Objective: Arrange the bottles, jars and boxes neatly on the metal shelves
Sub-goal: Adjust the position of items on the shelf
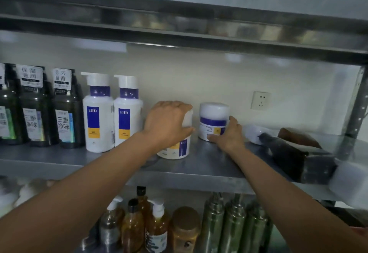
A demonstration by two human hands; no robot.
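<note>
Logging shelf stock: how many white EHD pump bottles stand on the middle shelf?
2: left pump bottle beside the dark bottles, right pump bottle next to the left hand. None seem hidden.

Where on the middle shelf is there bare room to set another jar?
Bare metal lies between the right-hand jar and the tipped dark bottle, and along the front edge. The left end is packed: dark bottles, then white pump bottles.

We see a plain off-white wall [199,77] behind the racking, a white wall socket [261,100] on it at right, a perforated grey upright post [356,101] at far right. Lighting dim.
</note>
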